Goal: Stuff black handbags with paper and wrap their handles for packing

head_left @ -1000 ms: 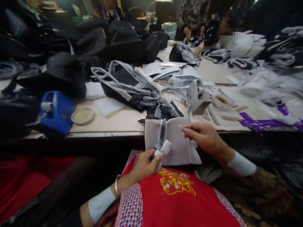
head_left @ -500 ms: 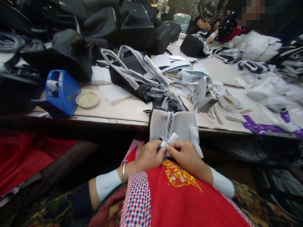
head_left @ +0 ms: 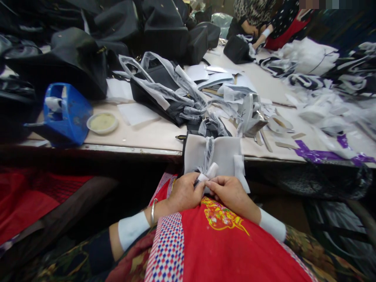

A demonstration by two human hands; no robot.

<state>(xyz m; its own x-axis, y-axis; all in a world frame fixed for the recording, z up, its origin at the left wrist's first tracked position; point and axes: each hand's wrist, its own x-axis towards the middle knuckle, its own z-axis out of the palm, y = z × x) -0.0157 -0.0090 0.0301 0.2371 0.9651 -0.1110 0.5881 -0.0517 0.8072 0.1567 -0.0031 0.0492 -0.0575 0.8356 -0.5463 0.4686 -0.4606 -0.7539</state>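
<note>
A pale grey bag panel [head_left: 223, 153] hangs over the table's front edge onto my lap. My left hand [head_left: 184, 192] is closed on a small white paper-wrapped strip [head_left: 209, 173] at the panel's lower edge. My right hand [head_left: 230, 192] meets it from the right, fingers pinched on the same strip. Both hands rest just above my red apron [head_left: 229, 246]. A thin translucent plastic band [head_left: 209, 150] runs down the panel's middle.
The table [head_left: 147, 138] holds a blue tape dispenser [head_left: 67, 114], a small dish of glue [head_left: 102, 123], a black handbag wrapped in plastic [head_left: 164, 91], paper scraps and purple tape [head_left: 317, 154]. Black bags are piled at the back left. Other people work at the far end.
My right hand came down from the panel's upper right to join my left hand on the white strip. The view tilted down and slightly left.
</note>
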